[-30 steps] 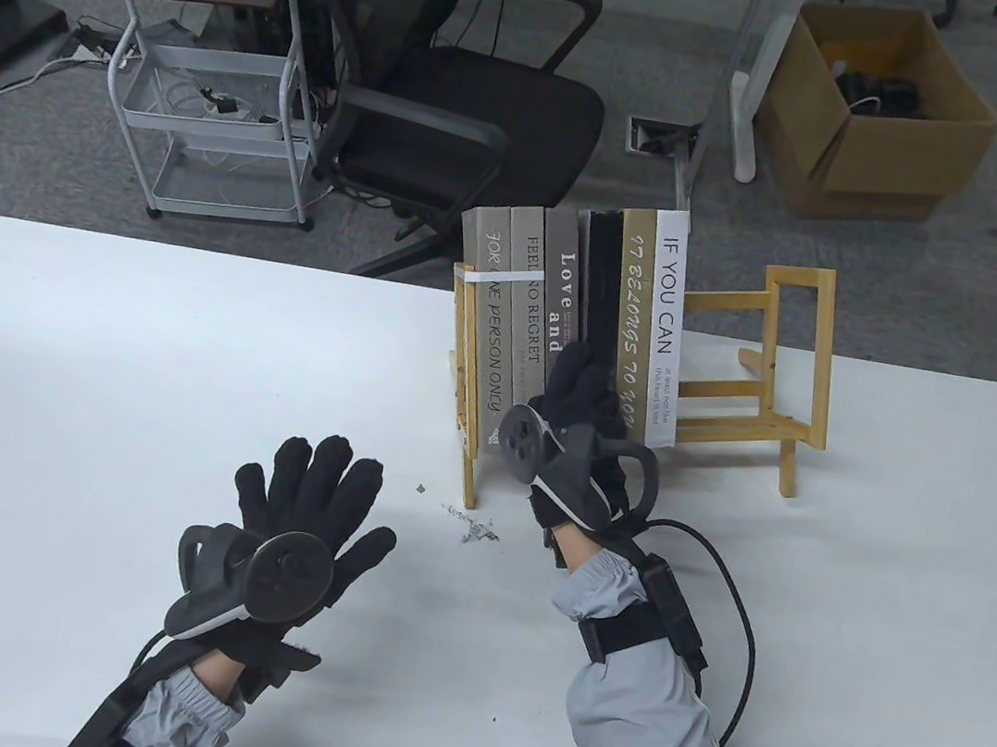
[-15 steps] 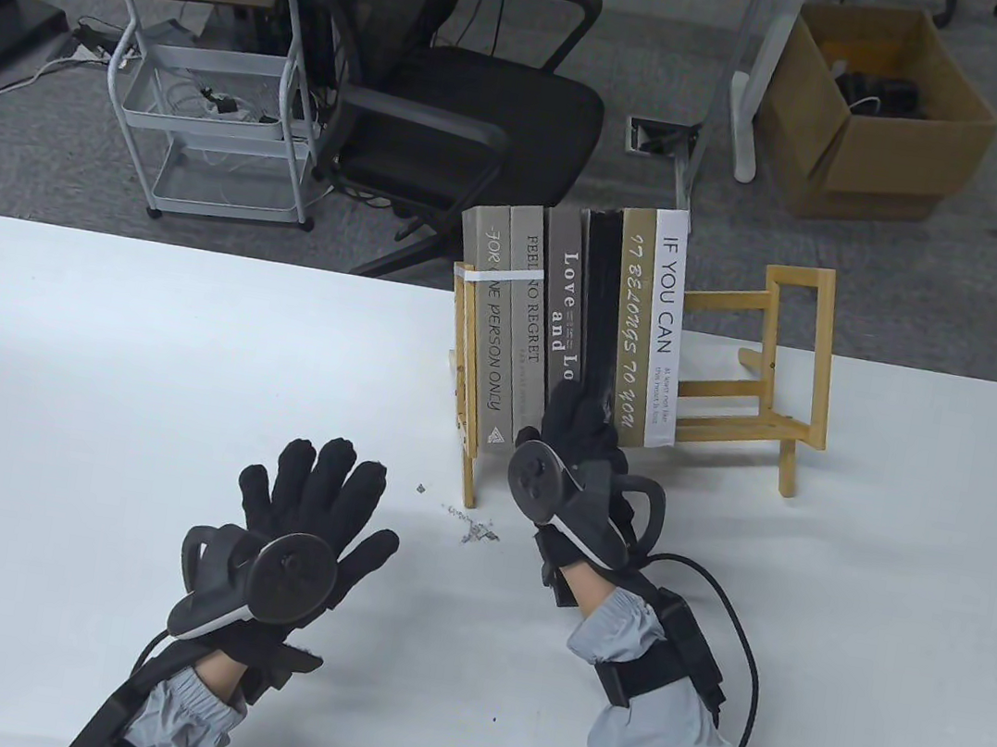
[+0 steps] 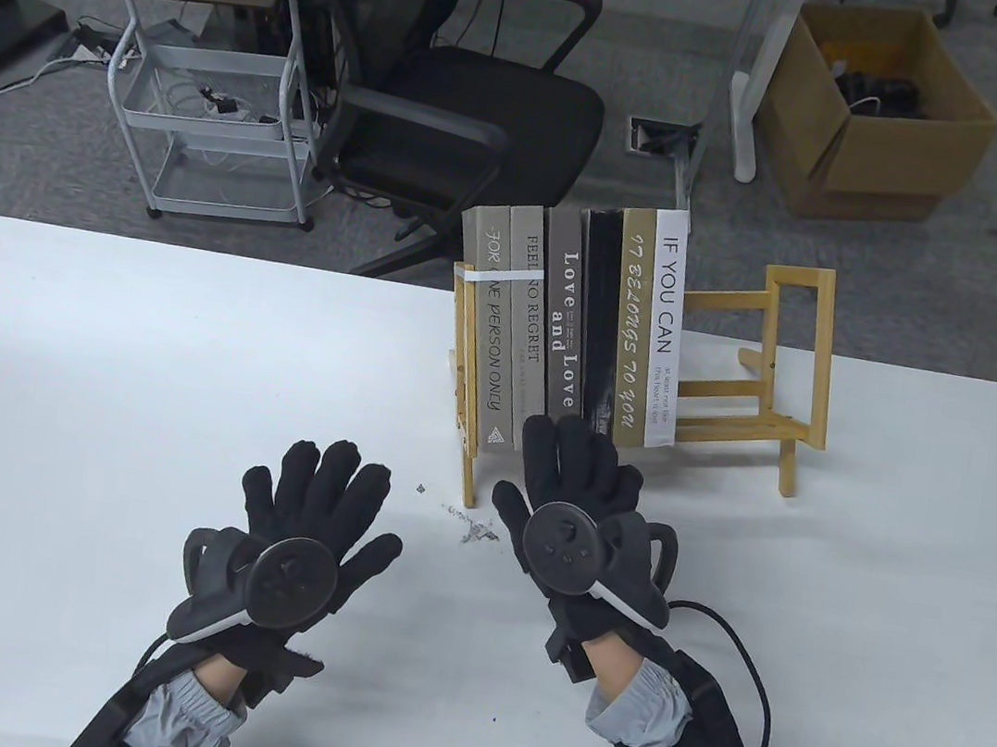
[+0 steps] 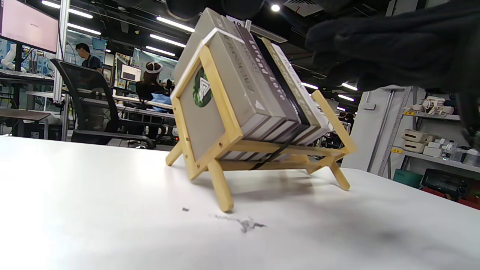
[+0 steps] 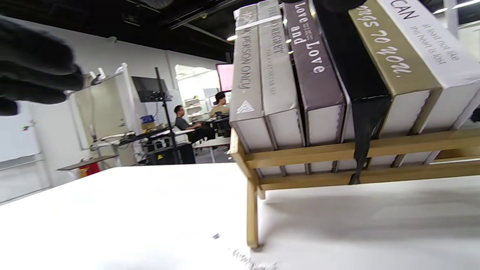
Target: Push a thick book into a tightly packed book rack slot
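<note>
1. Table view, far left: left hand (image 3: pixel 304 518) flat above the white table (image 3: pixel 85 387), fingers spread, palm down, gripping nothing, well apart from the rack.
2. Just right of that hand: small grey scuff marks (image 3: pixel 475 531) on the tabletop, near the rack's front left leg.
3. Next along: wooden book rack (image 3: pixel 772 326) standing on the table's far side, tilted back, six books packed into its left part, right part holding none.
4. Books in order from left: pale grey "FOR ONE PERSON ONLY" book (image 3: pixel 486 334), "FEEL NO REGRET" book (image 3: pixel 531 313), brown "Love and Love" book (image 3: pixel 562 327), thick black book (image 3: pixel 598 323), gold book (image 3: pixel 632 328), white "IF YOU CAN" book (image 3: pixel 667 324).
5. Thick black book seated in its slot between the brown and gold spines, spine level with its neighbours, a black ribbon hanging from its lower end across the rack rails in both wrist views (image 5: pixel 365 138).
6. Right hand (image 3: pixel 577 507) open, fingers extended and close together, holding nothing; fingertips (image 3: pixel 569 436) just below the lower ends of the brown and black spines, contact impossible to tell from overhead.
7. Right wrist view: book bottoms resting on the rack's two front rails, black spine straight ahead and above.
</note>
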`<state>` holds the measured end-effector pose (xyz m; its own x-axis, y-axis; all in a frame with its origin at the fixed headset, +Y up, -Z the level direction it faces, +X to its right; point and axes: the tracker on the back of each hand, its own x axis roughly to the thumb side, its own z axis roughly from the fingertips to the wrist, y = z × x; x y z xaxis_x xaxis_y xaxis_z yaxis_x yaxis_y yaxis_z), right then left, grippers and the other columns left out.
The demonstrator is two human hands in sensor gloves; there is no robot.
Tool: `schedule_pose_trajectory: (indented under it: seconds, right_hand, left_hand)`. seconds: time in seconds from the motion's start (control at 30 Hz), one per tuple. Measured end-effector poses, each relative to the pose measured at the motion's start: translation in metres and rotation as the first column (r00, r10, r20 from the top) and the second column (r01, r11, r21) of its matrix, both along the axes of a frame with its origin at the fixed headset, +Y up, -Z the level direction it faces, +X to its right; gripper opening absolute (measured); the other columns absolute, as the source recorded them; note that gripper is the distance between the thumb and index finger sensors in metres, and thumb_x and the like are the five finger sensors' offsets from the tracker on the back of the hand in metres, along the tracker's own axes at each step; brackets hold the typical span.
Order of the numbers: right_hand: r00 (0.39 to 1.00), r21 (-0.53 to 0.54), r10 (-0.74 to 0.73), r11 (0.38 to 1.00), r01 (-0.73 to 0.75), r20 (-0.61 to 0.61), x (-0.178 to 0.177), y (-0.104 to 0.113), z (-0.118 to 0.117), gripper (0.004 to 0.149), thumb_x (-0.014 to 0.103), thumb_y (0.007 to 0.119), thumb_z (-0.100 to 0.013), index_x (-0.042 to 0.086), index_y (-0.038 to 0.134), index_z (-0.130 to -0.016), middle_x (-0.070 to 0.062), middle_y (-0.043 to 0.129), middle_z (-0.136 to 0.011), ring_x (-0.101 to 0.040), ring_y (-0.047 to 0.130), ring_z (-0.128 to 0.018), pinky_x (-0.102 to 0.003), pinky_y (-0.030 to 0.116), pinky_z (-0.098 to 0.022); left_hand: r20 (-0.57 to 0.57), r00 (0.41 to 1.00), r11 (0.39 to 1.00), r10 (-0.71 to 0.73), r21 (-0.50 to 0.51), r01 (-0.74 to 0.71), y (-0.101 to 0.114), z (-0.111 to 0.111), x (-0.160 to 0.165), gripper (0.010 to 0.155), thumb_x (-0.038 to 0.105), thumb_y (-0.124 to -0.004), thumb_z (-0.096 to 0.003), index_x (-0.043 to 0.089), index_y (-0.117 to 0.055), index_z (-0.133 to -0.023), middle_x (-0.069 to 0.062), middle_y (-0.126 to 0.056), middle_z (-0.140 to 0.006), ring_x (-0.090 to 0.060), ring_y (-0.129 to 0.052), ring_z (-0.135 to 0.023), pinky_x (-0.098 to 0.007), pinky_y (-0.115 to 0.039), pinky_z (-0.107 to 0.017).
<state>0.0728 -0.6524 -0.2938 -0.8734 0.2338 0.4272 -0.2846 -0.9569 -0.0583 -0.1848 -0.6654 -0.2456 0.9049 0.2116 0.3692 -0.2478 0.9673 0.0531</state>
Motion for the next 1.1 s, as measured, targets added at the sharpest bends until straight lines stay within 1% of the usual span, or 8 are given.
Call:
schedule_pose_trajectory:
  seconds: [0.1,0.2,0.3,0.33,0.4,0.47,0.87,1.1]
  right_hand:
    - [0.999,0.012,-0.010,1.000,0.011,-0.042,0.000,-0.007,0.007,0.071,0.044,0.048,-0.069,0.005,0.022,-0.123,-0.038,0.019,-0.122,-0.072,0.023,-0.102,-0.084,0.018,-0.062]
    - [0.997,0.027,-0.035,0.999,0.037,-0.069,-0.001,-0.017,0.010,0.072,0.045,0.048,-0.069,0.005,0.022,-0.123,-0.038,0.018,-0.123,-0.071,0.022,-0.102,-0.084,0.017,-0.061]
    - [0.995,0.004,-0.052,0.999,0.053,-0.086,0.000,-0.028,0.011,0.072,0.046,0.047,-0.069,0.006,0.021,-0.123,-0.038,0.018,-0.123,-0.071,0.022,-0.102,-0.084,0.015,-0.060]
    - [0.994,-0.006,-0.057,0.998,0.057,-0.093,0.001,-0.032,0.011,0.073,0.046,0.047,-0.069,0.005,0.020,-0.123,-0.038,0.017,-0.123,-0.071,0.019,-0.103,-0.084,0.015,-0.060]
    - [0.993,-0.009,-0.063,0.998,0.062,-0.098,0.001,-0.037,0.010,0.073,0.046,0.047,-0.069,0.005,0.021,-0.123,-0.039,0.018,-0.122,-0.071,0.022,-0.102,-0.084,0.015,-0.060]
    - [0.994,-0.019,-0.056,0.998,0.055,-0.098,0.000,-0.038,0.010,0.073,0.046,0.047,-0.069,0.005,0.020,-0.123,-0.039,0.018,-0.122,-0.071,0.020,-0.102,-0.084,0.015,-0.060]
    - [0.985,-0.019,-0.017,1.000,0.014,-0.171,-0.014,-0.048,0.017,0.076,0.050,0.049,-0.067,0.006,0.020,-0.123,-0.038,0.017,-0.123,-0.071,0.019,-0.103,-0.083,0.014,-0.060]
    - [0.982,-0.028,0.012,0.999,-0.018,-0.188,-0.021,-0.054,0.018,0.077,0.050,0.049,-0.067,0.006,0.020,-0.123,-0.037,0.016,-0.123,-0.071,0.019,-0.103,-0.083,0.013,-0.060]
  left_hand:
    - [0.007,1.000,1.000,-0.001,-0.002,0.001,0.000,0.001,0.001,0.070,0.062,-0.050,-0.0691,0.022,-0.037,-0.125,-0.025,-0.034,-0.131,-0.063,-0.033,-0.114,-0.083,-0.031,-0.072]
    - [0.012,1.000,1.000,-0.006,0.000,0.006,-0.001,0.002,0.003,0.070,0.062,-0.050,-0.0690,0.022,-0.036,-0.125,-0.025,-0.033,-0.131,-0.063,-0.033,-0.114,-0.083,-0.031,-0.072]
    - [0.017,1.000,1.000,-0.009,-0.001,0.009,-0.001,0.002,0.004,0.070,0.062,-0.050,-0.0690,0.023,-0.035,-0.125,-0.025,-0.033,-0.131,-0.063,-0.033,-0.114,-0.083,-0.031,-0.072]
    - [0.018,1.000,1.000,-0.011,-0.001,0.011,-0.001,0.002,0.004,0.070,0.062,-0.050,-0.0690,0.023,-0.035,-0.125,-0.025,-0.033,-0.131,-0.063,-0.033,-0.114,-0.083,-0.031,-0.072]
    - [0.020,1.000,1.000,-0.015,-0.001,0.015,-0.002,0.003,0.005,0.071,0.062,-0.050,-0.0690,0.023,-0.035,-0.126,-0.025,-0.033,-0.131,-0.063,-0.033,-0.114,-0.083,-0.031,-0.072]
    - [0.024,1.000,1.000,-0.018,-0.001,0.018,-0.002,0.004,0.006,0.071,0.062,-0.050,-0.0690,0.023,-0.035,-0.126,-0.025,-0.033,-0.131,-0.063,-0.033,-0.114,-0.083,-0.031,-0.072]
    - [0.040,0.999,0.999,-0.036,-0.003,0.036,-0.003,0.005,0.012,0.072,0.064,-0.051,-0.0683,0.024,-0.035,-0.126,-0.025,-0.033,-0.131,-0.063,-0.032,-0.114,-0.083,-0.031,-0.072]
    - [0.035,0.999,0.999,-0.035,0.001,0.035,-0.002,0.005,0.011,0.072,0.064,-0.051,-0.0681,0.024,-0.035,-0.126,-0.025,-0.033,-0.131,-0.063,-0.032,-0.114,-0.083,-0.030,-0.072]
